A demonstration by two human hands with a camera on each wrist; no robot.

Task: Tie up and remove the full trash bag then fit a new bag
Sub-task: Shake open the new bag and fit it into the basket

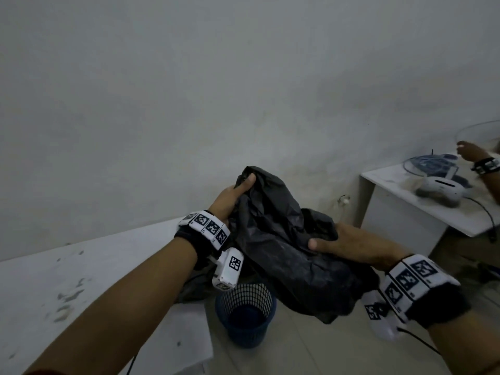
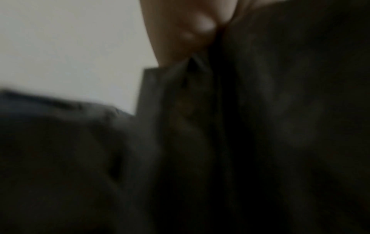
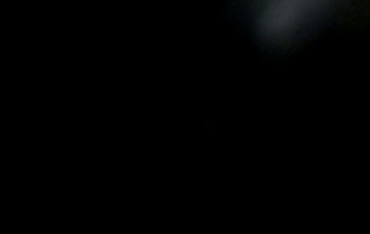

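A crumpled black trash bag (image 1: 281, 239) hangs in the air between my two hands, above a blue mesh bin (image 1: 246, 315) on the floor. My left hand (image 1: 235, 193) grips the bag's upper left edge, thumb on top. My right hand (image 1: 332, 239) holds the bag's right side, thumb pressed on the plastic and fingers hidden behind it. The left wrist view shows a blurred thumb (image 2: 186, 31) pinching black plastic (image 2: 240, 126). The right wrist view is almost wholly dark.
A white table (image 1: 81, 266) runs along my left, close to the bin. Another white desk (image 1: 422, 201) at the right carries cables and a white headset (image 1: 441, 190); another person's hand (image 1: 470, 152) reaches over it. Tiled floor lies around the bin.
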